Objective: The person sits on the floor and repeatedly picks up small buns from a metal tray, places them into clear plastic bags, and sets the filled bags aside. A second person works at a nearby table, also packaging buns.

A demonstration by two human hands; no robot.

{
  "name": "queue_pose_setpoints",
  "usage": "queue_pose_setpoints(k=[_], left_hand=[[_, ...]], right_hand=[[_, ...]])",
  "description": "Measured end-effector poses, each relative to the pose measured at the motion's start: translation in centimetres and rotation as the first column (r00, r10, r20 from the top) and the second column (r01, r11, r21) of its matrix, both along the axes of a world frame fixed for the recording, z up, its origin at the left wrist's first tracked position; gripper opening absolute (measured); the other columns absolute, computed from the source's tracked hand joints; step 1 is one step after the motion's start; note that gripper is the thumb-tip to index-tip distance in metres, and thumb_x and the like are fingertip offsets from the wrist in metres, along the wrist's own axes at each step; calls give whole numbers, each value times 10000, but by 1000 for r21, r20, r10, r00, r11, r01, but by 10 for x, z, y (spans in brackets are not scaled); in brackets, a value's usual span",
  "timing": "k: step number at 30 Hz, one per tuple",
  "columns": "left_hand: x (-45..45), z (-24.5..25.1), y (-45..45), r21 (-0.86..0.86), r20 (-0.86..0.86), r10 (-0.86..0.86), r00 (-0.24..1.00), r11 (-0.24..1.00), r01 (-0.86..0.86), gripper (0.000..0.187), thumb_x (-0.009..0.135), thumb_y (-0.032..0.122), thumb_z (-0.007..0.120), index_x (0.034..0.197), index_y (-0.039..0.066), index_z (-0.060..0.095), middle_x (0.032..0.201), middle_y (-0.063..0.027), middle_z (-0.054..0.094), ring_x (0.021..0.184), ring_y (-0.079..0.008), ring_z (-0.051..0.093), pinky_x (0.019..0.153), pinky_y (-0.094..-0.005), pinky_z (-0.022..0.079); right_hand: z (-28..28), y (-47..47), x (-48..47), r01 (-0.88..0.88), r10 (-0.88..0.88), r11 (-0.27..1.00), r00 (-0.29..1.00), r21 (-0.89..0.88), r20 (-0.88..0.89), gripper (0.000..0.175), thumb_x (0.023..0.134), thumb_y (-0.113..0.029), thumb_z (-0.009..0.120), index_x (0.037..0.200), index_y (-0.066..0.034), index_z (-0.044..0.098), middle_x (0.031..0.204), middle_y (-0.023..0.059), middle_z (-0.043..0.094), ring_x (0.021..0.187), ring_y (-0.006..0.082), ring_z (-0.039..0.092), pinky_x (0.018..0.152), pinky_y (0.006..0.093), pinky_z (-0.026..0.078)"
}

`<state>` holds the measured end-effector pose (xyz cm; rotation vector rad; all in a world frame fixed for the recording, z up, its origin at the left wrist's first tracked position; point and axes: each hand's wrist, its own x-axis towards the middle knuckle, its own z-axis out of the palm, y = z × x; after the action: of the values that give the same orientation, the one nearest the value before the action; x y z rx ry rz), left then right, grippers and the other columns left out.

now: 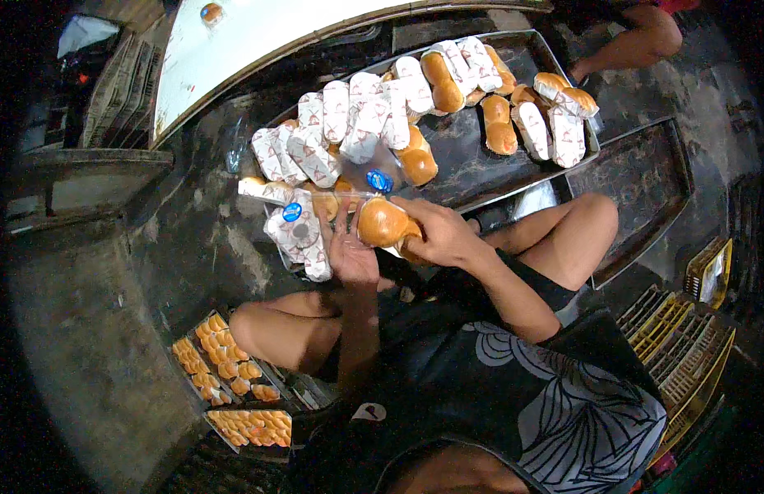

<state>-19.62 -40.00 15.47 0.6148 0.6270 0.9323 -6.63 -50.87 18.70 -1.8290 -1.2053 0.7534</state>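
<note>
My right hand grips a golden bun, its rounded top facing up, with a bit of white paper showing beneath. Close by on the left, my left hand is palm up with its fingers spread towards the bun. Clear plastic film lies across its fingertips; whether the fingers pinch it is unclear. Just beyond the bun is a blue label on clear plastic. Another blue label lies over paper-wrapped buns at the left. Both hands are over the near edge of a dark metal tray.
Paper-wrapped buns crowd the tray's far and left sides, with several more at right. A white tabletop stands beyond. Trays of buns sit lower left. A second tray and plastic crates are right. Another person's leg shows upper right.
</note>
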Motion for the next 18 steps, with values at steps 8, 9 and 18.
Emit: queue_pose_setpoints(k=[8,9,18], left_hand=[[-6,-19,-9,-66,40,-194,980,978,197,534,836,129,464,1337,141,280,1236,-197,432,1109,-394,455,922,-565,382],[-8,-19,-6,-85,143,-225,964,968,238,530,835,117,457,1331,132,269,1207,-193,441,1103,-378,463,921,-553,390],[-2,16,-11,46,-54,-89,995,995,92,542,863,145,425,1351,83,199,1244,-232,406,1177,-373,413,946,-489,396]], right_hand=[[-7,-6,-28,253,-280,960,896,-121,-345,920,748,-387,670,1338,39,107,1052,235,521,955,365,554,821,400,446],[-3,-4,-30,274,-287,958,895,-87,-341,899,749,-403,666,1331,38,143,1042,247,524,953,369,556,829,402,445],[-6,3,-43,442,-406,887,885,135,-229,839,755,-318,679,1328,35,179,1111,224,527,1044,345,524,904,381,406]])
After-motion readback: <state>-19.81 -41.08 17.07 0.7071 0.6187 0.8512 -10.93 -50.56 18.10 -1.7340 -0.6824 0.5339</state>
